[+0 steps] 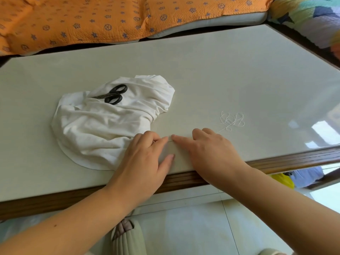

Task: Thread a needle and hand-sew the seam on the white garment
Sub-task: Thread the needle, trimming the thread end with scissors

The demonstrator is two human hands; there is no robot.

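While we look down from the head camera, our left hand (147, 155) and right hand (211, 150) rest on the table (239, 80), forefingers nearly touching; we cannot tell if they pinch a needle. Loose thread (232, 120) trails to the right hand. The white garment (110, 122), scissors (114, 96) on it, lies just left. We judge threading underway; next needs a fine pinch.

Losing the blades of the scissors (115, 96) in a fold of the white garment (103, 126). Losing that garment's near corner under the left hand (145, 159) too. Squinting at the meeting fingertips of left hand and right hand (211, 150), failing to make out anything held there (way too fine). Losing the thread (232, 120) tail behind the right knuckles. Cropping both forearms at the bottom edge, the table (239, 70) at both sides.
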